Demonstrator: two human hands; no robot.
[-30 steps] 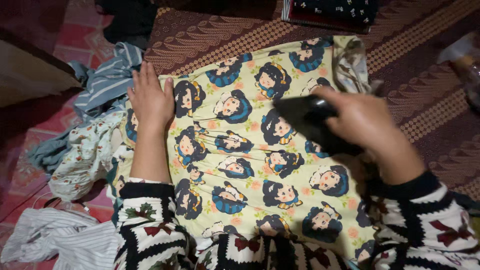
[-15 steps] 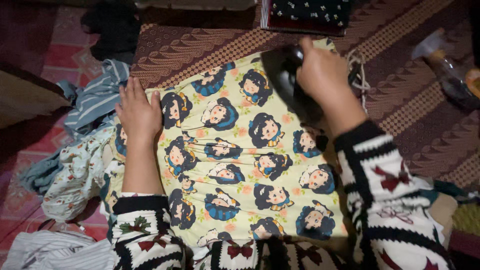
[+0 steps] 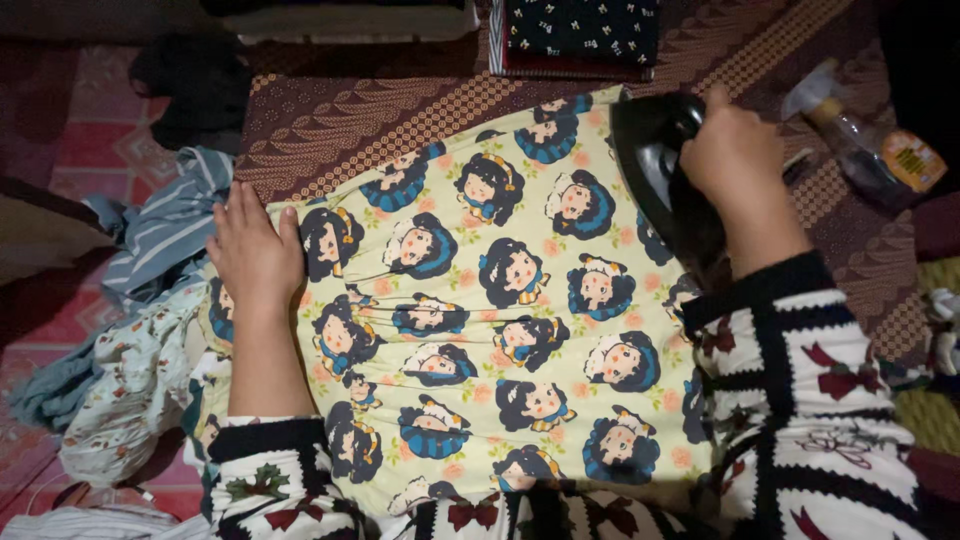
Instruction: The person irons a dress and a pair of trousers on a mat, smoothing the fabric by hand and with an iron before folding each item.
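A yellow garment (image 3: 500,330) printed with cartoon doll figures lies flat on a brown patterned cloth (image 3: 350,110). My left hand (image 3: 255,255) rests flat, fingers together, on the garment's left edge. My right hand (image 3: 735,160) grips the handle of a black iron (image 3: 655,170) that sits on the garment's upper right corner. Both arms wear white sleeves with dark bands and red bows.
A heap of crumpled clothes (image 3: 140,330), striped and flowered, lies to the left. Folded dark fabric (image 3: 580,35) sits at the top. A plastic spray bottle (image 3: 860,140) lies at the right. Black cloth (image 3: 190,90) is at the upper left.
My right hand has slid the iron from the garment's middle right up to its upper right corner. My left hand stays pressed on the left edge.
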